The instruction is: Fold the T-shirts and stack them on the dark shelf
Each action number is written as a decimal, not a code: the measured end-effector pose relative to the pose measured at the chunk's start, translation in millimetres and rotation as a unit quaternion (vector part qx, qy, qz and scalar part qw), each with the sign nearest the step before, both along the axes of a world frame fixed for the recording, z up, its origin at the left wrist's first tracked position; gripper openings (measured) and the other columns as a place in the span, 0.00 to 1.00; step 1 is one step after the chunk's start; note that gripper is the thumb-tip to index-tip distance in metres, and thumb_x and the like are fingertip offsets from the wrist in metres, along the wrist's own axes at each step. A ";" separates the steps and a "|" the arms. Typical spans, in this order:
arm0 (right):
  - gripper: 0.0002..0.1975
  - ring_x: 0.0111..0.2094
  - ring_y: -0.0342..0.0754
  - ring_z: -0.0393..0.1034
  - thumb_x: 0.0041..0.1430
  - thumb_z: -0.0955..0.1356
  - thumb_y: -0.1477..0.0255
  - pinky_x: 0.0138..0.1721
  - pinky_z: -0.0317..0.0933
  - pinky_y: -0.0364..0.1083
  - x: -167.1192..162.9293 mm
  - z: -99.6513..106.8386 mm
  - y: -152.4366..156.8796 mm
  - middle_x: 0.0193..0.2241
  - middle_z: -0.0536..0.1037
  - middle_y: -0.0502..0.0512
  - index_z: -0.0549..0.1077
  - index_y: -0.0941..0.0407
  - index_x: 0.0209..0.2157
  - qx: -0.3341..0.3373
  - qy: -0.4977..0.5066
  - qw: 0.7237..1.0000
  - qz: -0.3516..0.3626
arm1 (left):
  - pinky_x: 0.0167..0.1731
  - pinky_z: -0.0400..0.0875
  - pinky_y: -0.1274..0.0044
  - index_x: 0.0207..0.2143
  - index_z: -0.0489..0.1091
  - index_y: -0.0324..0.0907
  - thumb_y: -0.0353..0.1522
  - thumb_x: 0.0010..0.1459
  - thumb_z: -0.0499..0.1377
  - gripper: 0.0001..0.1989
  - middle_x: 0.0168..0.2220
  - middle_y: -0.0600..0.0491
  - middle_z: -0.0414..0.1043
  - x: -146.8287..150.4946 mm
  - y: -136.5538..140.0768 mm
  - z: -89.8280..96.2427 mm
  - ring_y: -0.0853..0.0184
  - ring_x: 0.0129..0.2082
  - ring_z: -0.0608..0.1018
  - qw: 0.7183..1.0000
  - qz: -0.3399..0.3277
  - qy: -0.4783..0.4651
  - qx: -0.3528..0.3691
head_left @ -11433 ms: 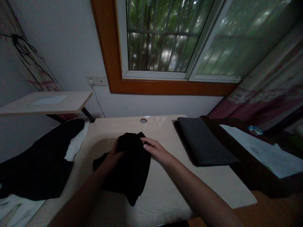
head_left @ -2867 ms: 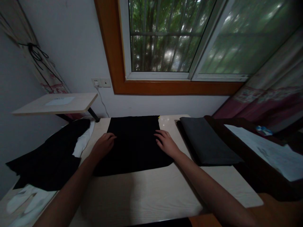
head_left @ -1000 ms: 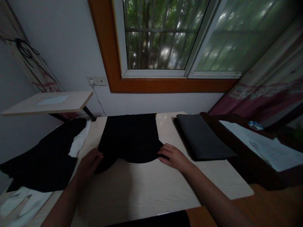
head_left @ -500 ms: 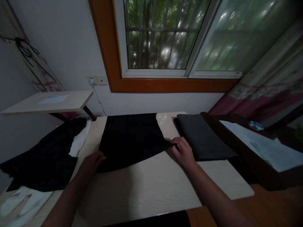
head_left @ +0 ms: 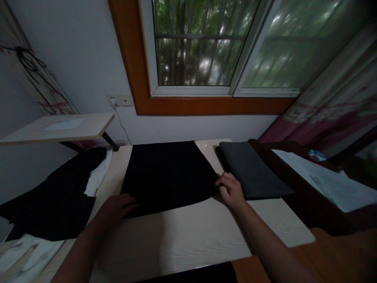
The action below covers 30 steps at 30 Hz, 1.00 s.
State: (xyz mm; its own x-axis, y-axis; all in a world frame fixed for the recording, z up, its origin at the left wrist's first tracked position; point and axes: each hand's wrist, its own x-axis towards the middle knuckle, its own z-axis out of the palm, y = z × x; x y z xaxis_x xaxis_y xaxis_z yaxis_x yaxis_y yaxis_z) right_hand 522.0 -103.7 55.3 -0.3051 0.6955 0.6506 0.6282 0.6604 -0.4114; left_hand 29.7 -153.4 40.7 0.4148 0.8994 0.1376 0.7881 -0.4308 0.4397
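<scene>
A folded piece of black cloth (head_left: 167, 173) lies flat on the pale wood-grain table (head_left: 182, 236); its garment kind does not show. My left hand (head_left: 114, 210) rests at its near left corner with the fingers stretched out over the fabric. At the near right corner, my right hand (head_left: 231, 189) has thumb and fingers closed on the cloth's edge. Just beyond that hand lies a folded dark grey cloth (head_left: 253, 169) on top of a black one.
Heaped black clothing (head_left: 59, 196) and white cloth (head_left: 35, 255) lie on the left. Behind them stands a small raised shelf (head_left: 85, 133) with a paper on it. A window (head_left: 194, 47) is set in the wall, and papers (head_left: 326, 177) lie on a dark surface at right.
The cloth's near right corner has come down and outward with my right hand, and that side now lies straighter. My left hand's fingers have spread farther onto the fabric.
</scene>
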 end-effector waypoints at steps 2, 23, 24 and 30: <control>0.09 0.27 0.49 0.64 0.54 0.62 0.79 0.33 0.58 0.50 0.2 -1.3 1.6 0.22 0.69 0.51 0.70 0.53 0.26 -0.018 -0.030 0.999 0.013 | 0.41 0.74 0.75 0.40 0.80 0.50 0.43 0.65 0.57 0.13 0.38 0.55 0.82 -0.1 -0.7 3.8 0.65 0.37 0.82 1.000 0.006 0.001 -0.012; 0.05 0.36 0.52 0.67 0.55 0.65 0.78 0.43 0.59 0.50 -0.1 2.8 3.3 0.27 0.75 0.55 0.73 0.56 0.29 -0.106 -0.210 0.972 0.006 | 0.33 0.69 0.78 0.28 0.76 0.44 0.40 0.68 0.53 0.19 0.27 0.55 0.76 -8.6 -6.9 8.4 0.69 0.29 0.77 1.000 0.014 0.013 -0.004; 0.05 0.36 0.52 0.68 0.55 0.65 0.78 0.43 0.59 0.50 0.4 1.9 3.5 0.27 0.75 0.55 0.72 0.56 0.28 -0.106 -0.212 0.972 0.004 | 0.35 0.70 0.77 0.28 0.76 0.44 0.40 0.67 0.53 0.19 0.28 0.54 0.75 -8.9 -6.4 7.9 0.68 0.30 0.77 1.000 0.009 0.010 0.013; 0.06 0.34 0.51 0.68 0.56 0.65 0.78 0.42 0.58 0.49 0.0 -1.9 6.7 0.26 0.75 0.55 0.73 0.56 0.28 -0.106 -0.214 0.971 -0.002 | 0.43 0.71 0.75 0.35 0.77 0.44 0.38 0.67 0.54 0.13 0.37 0.51 0.76 -6.8 -4.5 9.4 0.66 0.38 0.78 0.998 0.008 -0.006 0.069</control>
